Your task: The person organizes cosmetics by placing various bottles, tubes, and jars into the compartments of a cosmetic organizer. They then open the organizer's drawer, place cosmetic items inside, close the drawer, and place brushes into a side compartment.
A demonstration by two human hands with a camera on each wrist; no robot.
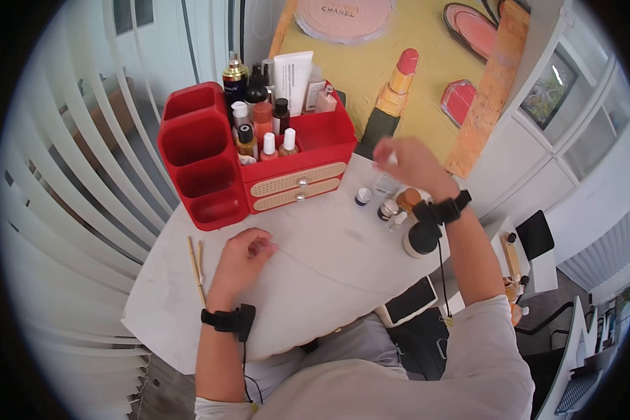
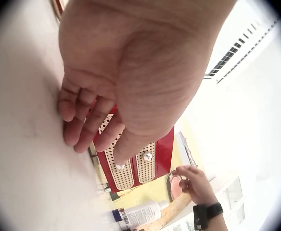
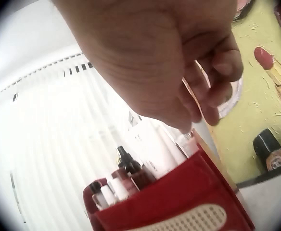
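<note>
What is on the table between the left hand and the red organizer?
Nothing: in the head view, only bare white table separates the left hand from the red organizer. The two thin sticks lie off to the side.

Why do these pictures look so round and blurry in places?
Head view: fisheye lens bends the blinds, dark corners ring the frame. Left wrist view: the left hand fills the frame, soft-focused. Right wrist view: the right hand looms blurred against overexposed white blinds.

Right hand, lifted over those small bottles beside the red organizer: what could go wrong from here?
1. The right hand hangs above small bottles that stand close together; coming down, it may tip one.
2. The black jar sits near the table edge under the forearm, so a sweep could knock it off.
3. What the fingers pinch is blurred; it might slip.
</note>
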